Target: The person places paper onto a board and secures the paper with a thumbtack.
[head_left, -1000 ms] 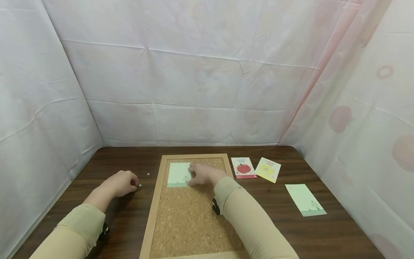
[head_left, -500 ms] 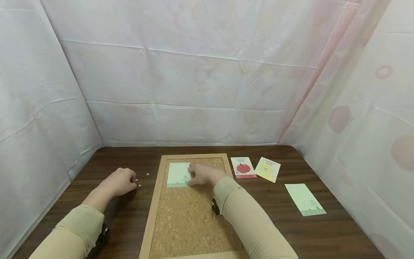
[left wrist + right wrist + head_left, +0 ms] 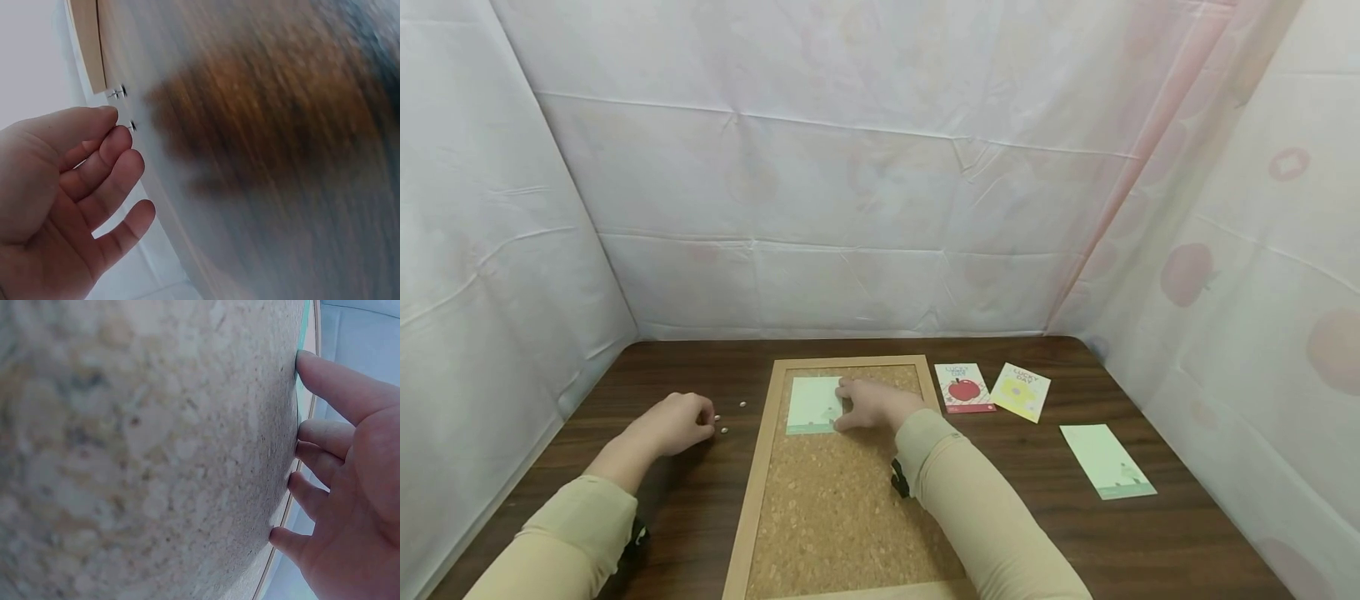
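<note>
My left hand (image 3: 673, 423) hovers close over the table at the left, its thumb tip meeting the index finger in the left wrist view. Beside its fingertips lie several small thumbtacks (image 3: 119, 92); I cannot tell whether one is between the fingers. A pale green card (image 3: 808, 406) with a darker green bottom strip lies on the upper left of the cork board (image 3: 835, 517). My right hand (image 3: 874, 403) rests on the board with fingers spread, thumb and fingertips at the card's right edge. In the right wrist view the thumb touches the card's green strip (image 3: 304, 331).
Right of the wood-framed board lie an apple card (image 3: 964, 390), a yellow flower card (image 3: 1020, 393) and a second pale green card (image 3: 1107, 462). The dark wooden table (image 3: 1037, 533) is walled by pale fabric (image 3: 850, 183) at the back and sides.
My left hand has drawn back slightly to the left from the thumbtacks, so one beside its fingertips shows more clearly. The right hand and the card have stayed in place.
</note>
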A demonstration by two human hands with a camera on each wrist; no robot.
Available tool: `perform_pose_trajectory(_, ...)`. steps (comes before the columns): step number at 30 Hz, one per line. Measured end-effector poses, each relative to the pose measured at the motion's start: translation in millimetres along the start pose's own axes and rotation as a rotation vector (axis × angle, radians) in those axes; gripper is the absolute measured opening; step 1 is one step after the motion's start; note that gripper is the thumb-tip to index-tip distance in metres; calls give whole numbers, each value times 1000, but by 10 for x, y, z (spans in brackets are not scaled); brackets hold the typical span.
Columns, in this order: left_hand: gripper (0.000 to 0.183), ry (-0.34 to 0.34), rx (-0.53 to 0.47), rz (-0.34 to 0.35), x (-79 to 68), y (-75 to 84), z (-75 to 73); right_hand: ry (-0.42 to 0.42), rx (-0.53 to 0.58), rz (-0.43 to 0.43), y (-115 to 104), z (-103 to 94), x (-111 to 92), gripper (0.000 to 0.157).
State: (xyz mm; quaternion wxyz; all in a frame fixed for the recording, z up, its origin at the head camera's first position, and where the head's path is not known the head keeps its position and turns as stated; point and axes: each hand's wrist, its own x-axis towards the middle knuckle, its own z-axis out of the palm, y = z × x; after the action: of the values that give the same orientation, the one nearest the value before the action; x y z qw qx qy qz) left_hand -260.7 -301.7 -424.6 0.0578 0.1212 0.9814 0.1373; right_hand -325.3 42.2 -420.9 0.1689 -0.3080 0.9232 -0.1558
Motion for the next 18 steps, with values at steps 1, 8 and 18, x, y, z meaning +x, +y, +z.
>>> perform_pose_trajectory(1, 7, -4, 2, 2, -1, -5, -2, -1, 0, 1, -2, -2, -2, 41)
perform_pose_trajectory(8, 4, -17, 21, 3, -1, -29, -24, -2, -16, 10, -22, -8, -20, 39)
perform_pose_trajectory(18, 3, -62, 8, -11, 16, -38, -1, 0, -39, 14, -25, 1, -2, 37)
